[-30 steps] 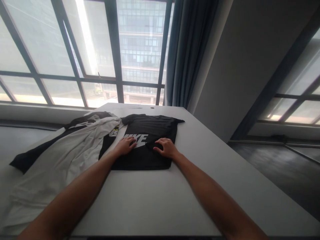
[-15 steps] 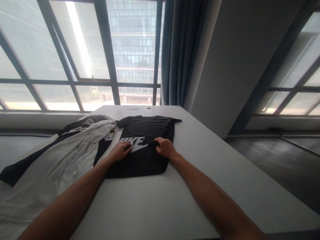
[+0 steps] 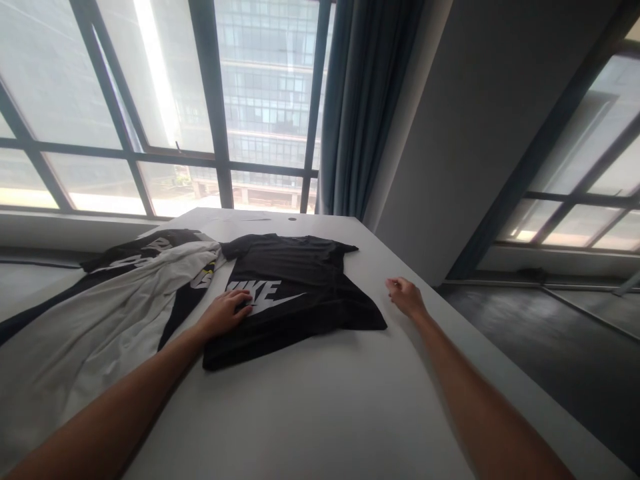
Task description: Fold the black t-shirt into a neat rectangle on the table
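We note the black shirt [image 3: 305, 263] lying face up on the white table [image 3: 320, 407], its print [image 3: 267, 291] showing, its hem running aslant and its lower right corner jutting out toward the right hand [image 3: 407, 298]. Main risk, in our judgement: the cloth looks thin and slack, so an uneven pull on that corner could twist the body and deepen the creases across the chest. A second risk lies under the left hand [image 3: 226, 313]: if it slides or presses lightly, the whole shirt could skid, since the table looks smooth. The left sleeve end sits right by the pale garment [image 3: 120, 320], and we judge that a sweep leftward could snag or bunch the two together. Fingers, left: loosely bent and slightly spread, resting on the left part of the print; we see no fold gathered between them, so we record contact without a grasp. Fingers, right: half curled, thumb near the fingertips, with no cloth visible in them; the hand is apart from the shirt, just beyond its right edge. Whether the right hand touches the table or hovers above it, we cannot tell.
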### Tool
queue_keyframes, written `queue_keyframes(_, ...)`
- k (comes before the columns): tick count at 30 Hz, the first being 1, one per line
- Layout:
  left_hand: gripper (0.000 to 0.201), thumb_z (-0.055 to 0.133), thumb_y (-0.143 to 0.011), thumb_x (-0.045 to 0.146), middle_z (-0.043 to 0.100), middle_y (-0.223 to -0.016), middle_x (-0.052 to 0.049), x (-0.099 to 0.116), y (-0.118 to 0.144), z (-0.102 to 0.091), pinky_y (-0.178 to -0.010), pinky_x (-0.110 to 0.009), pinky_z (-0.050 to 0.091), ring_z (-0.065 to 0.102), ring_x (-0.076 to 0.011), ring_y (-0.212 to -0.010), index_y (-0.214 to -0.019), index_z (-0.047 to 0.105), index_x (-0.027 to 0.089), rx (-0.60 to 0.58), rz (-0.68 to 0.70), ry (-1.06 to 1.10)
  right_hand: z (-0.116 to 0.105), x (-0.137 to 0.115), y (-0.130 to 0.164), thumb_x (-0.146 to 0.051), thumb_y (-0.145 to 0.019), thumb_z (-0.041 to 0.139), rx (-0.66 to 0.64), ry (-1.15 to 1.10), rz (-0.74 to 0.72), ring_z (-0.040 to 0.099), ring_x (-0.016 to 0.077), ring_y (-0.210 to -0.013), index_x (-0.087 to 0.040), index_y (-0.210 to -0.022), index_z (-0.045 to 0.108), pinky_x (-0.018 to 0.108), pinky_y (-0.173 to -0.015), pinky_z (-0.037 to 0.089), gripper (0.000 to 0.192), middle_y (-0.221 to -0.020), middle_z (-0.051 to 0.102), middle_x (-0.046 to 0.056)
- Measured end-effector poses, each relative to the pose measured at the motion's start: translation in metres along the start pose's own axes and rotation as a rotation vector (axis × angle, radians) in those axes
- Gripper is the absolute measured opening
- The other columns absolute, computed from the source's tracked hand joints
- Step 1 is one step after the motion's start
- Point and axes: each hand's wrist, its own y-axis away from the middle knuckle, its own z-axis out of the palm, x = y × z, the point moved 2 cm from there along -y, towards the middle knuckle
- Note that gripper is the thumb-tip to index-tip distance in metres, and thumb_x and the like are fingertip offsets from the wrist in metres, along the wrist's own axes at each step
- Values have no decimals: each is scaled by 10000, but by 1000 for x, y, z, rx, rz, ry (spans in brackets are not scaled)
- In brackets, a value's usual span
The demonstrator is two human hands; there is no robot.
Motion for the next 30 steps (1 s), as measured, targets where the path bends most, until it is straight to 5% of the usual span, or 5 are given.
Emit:
queue_keyframes(5,497,449,-871,617,625,-1346,-50,-11,-1,8,-1101,-435,403,561,-279,-1243,-1143,686,274,45,20,30,49,-30,4,-605,-843,520,-202,-22,-134,654,216,-750,-221,-963,674,344,-736,506,430,-864,702,55)
queue_keyframes(9,482,470,-877,594,621,-1353,-50,-9,2,6,-1105,-446,404,553,-281,-1257,-1161,687,271,42,0,36,69,-36,14,-526,-844,542,-185,26,-282,644,229,-889,-217,-979,681,343,-802,499,365,-990,682,75)
queue_keyframes(18,397,487,-893,472,639,-1319,-50,11,5,-5,-1103,-399,407,567,-245,-1223,-1145,699,251,20,14,-18,79,-21,2,-437,-794,626,-176,98,-232,631,231,-833,-209,-1021,702,365,-805,507,331,-902,682,69)
queue_keyframes(30,412,534,-843,492,665,-1280,-35,-5,-5,4,-1069,-345,422,588,-239,-1192,-1130,707,252,34,-8,4,71,-17,46,-352,-769,710,-245,52,-207,551,254,-1207,-189,-1128,695,389,-1091,409,394,-1269,604,101)
